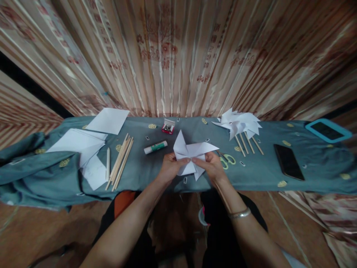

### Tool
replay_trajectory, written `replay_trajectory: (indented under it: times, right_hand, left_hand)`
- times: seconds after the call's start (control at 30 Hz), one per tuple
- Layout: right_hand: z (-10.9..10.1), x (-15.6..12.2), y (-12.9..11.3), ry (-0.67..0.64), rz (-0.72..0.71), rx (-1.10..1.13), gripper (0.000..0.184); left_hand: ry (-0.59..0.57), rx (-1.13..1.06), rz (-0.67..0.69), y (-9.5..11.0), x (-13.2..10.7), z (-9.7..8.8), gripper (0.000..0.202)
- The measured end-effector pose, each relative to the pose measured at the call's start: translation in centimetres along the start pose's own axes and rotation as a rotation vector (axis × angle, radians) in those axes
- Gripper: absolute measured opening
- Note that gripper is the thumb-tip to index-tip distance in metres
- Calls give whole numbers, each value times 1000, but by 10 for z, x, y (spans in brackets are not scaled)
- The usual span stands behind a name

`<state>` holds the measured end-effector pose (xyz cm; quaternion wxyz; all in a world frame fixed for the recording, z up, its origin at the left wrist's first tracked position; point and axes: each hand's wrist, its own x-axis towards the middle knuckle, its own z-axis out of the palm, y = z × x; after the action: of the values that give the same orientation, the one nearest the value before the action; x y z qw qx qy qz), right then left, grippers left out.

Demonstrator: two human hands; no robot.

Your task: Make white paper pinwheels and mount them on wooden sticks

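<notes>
A white paper pinwheel (192,150) is held between both hands above the front half of the table, its pointed blades spread outward. My left hand (170,165) grips its left side, thumb pressed near the centre. From the other side my right hand (213,166) holds it, thumb tip also at the centre and close to the left thumb. Just right of that hand lie scissors (229,159) with pale green handles, partly hidden. A glue stick (155,147) lies to the left of the pinwheel, and a small open red box (168,127) with shiny bits inside stands behind it.
Several finished pinwheels (241,123) on sticks lie at the back right. Wooden sticks (122,162), a white pencil-like stick (108,163) and white paper sheets (75,143) lie left. A black phone (288,162) and a blue-framed tablet (327,130) are at right. A curtain (178,82) hangs behind.
</notes>
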<state>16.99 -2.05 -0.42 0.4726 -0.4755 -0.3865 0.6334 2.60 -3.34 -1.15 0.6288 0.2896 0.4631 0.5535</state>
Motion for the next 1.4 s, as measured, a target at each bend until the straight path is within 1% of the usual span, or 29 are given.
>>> replay_trajectory:
  times: [0.1, 0.2, 0.37, 0.5, 0.57, 0.73, 0.83, 0.93, 1.03, 1.13, 1.3, 1.33, 1.4]
  right_hand:
    - [2, -1, 0, 1, 5, -17, 51]
    - [3, 0, 4, 22, -36, -48, 46]
    - [2, 6, 13, 19, -95, -151, 35]
    - [2, 10, 14, 20, -105, -157, 34]
    - [2, 11, 13, 20, -88, -119, 36]
    - [0, 13, 7, -13, 13, -4, 40]
    - [-3, 13, 3, -17, 25, 27, 43]
    - [-5, 13, -1, -9, 43, 63, 41]
    - [-7, 12, -4, -3, 54, 100, 38]
    - [-7, 12, -5, -3, 41, 115, 40]
    - [-5, 12, -3, -87, 42, 114, 38]
    - [-4, 11, -2, -98, 39, 112, 38]
    - [-3, 11, -1, -103, 26, 101, 37]
  left_hand:
    - [6, -2, -2, -1, -1, -1, 30]
    - [16, -3, 6, -4, -1, -2, 29]
    - [46, 51, 35, -9, 5, -3, 29]
    - [46, 92, 35, -9, 7, -6, 27]
    - [19, 107, 29, -7, 7, -8, 27]
    - [-129, 182, 9, 2, 6, -15, 29]
    - [-193, 229, -14, 11, 6, -19, 34]
    - [-238, 295, 7, 18, 5, -23, 35]
    - [-245, 383, 57, 19, 5, -28, 32]
    - [-246, 456, 80, 18, 8, -34, 35]
    - [-250, 590, 113, 25, 14, -35, 38]
    - [-245, 583, 120, 26, 15, -34, 38]
    - [-239, 490, 110, 27, 15, -30, 39]
